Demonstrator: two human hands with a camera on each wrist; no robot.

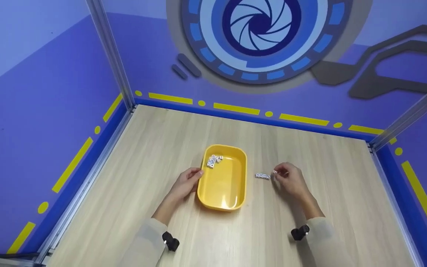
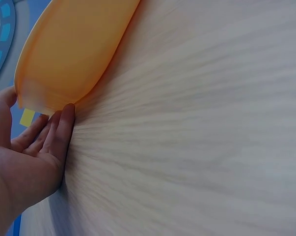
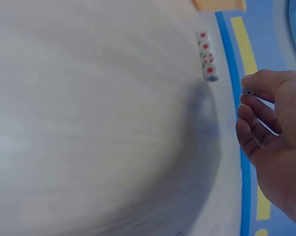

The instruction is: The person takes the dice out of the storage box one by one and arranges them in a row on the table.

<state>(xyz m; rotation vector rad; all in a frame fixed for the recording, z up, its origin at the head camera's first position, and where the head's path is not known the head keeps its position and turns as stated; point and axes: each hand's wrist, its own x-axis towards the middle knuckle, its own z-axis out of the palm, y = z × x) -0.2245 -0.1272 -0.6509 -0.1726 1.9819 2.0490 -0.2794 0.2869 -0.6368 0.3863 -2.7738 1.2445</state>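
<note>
Lightly pinched, die (image 3: 248, 92) between right fingers (image 3: 259, 109)

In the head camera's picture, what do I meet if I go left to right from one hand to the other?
Left hand → yellow tray → row of dice → right hand, pinching a die.

Dice row (image 3: 207, 56): 3 tops w/ single red dot, 1 w/ cluster of red pips, exact no. blurred.
Die (image 3: 248, 92) in my R hand (image 3: 273, 118): dark pips, too sm. to count.
Dice pile (image 1: 211, 162) in yellow tray (image 1: 221, 189): bluish specks, can't count 'em.
Back wall (image 1: 143, 48): shutter-type emblem (image 1: 261, 24), yellow dash-dot strip (image 1: 236, 108) below.
Words/brands: none I can read.
</note>
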